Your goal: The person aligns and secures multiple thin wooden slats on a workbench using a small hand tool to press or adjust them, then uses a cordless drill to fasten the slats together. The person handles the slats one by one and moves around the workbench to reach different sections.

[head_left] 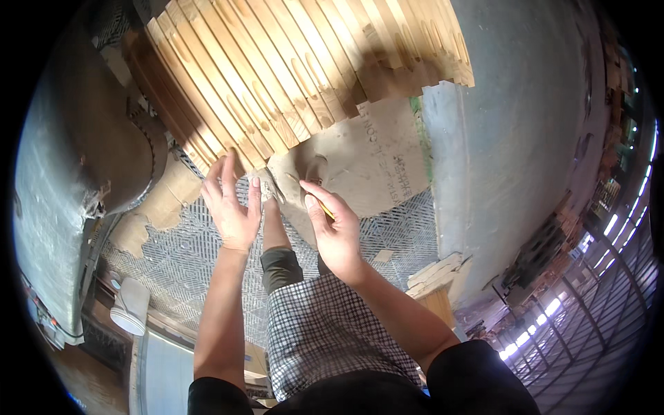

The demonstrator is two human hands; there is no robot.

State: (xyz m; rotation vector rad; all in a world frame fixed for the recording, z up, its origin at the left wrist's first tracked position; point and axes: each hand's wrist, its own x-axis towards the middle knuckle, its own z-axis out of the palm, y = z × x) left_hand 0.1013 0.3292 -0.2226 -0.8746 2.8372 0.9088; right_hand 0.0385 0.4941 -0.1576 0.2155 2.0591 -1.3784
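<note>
Side by side at the top lie several pale wooden slats [252, 76], with long slots cut near their ends. My left hand [232, 211] has its fingers spread, and its fingertips are at the near ends of the leftmost slats. In my right hand [335, 232], thumb and fingers are closed on a thin yellow pencil [326, 209]. That hand is just below the slats and apart from them. Shadow covers part of the slats at the upper right.
A grey metal surface [512, 152] stands right of the slats, a rounded grey one [62, 159] at left. Cardboard [366, 152] covers part of the patterned floor mat [187, 256]. A white bucket [130, 304] sits lower left; wood pieces [439, 283] lie lower right.
</note>
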